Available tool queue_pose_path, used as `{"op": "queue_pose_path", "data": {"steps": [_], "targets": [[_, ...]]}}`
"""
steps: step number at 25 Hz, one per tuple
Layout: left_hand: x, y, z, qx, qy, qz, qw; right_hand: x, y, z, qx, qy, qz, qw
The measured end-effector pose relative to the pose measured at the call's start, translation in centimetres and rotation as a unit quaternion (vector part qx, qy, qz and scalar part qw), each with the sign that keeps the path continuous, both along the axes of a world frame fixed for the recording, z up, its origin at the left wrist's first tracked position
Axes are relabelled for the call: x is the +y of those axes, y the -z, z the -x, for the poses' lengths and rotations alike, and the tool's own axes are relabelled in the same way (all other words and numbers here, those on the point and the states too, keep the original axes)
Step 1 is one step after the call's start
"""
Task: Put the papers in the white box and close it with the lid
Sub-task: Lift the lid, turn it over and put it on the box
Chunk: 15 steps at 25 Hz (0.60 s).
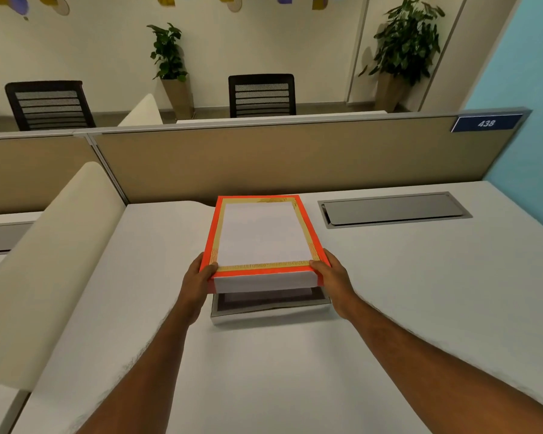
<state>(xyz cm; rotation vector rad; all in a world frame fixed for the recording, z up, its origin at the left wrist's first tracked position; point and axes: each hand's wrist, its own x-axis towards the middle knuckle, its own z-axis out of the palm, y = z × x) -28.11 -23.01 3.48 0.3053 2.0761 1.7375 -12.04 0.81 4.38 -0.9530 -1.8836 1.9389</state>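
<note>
The lid (264, 233) is white on top with an orange and gold border and white side walls. Both hands hold it level above the white box (273, 311), whose near rim and dark inside show just below the lid's front edge. My left hand (198, 277) grips the lid's near left corner, thumb on top. My right hand (333, 274) grips the near right corner the same way. The lid hides most of the box, and no papers are visible.
The white desk (295, 371) carries a grey cable hatch (395, 209) at the back right. A beige partition (295, 158) runs along the far edge and a cream divider (51, 264) stands on the left. Chairs and potted plants stand beyond.
</note>
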Motion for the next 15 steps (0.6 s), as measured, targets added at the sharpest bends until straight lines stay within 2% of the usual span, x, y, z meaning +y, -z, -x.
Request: {"op": "queue_pose_path", "data": {"steps": [5,15], "targets": [[-1.6,2.9,-2.7,0.036,0.026,0.068,0.997,-0.4,2.2,-1.2,-0.032,-0.025,-0.007,0.999],[-2.4,6.0,-4.9,0.068,0.045,0.115,0.99,-1.1,4.3,-3.5,-0.058,-0.051,-0.036,0.996]]}}
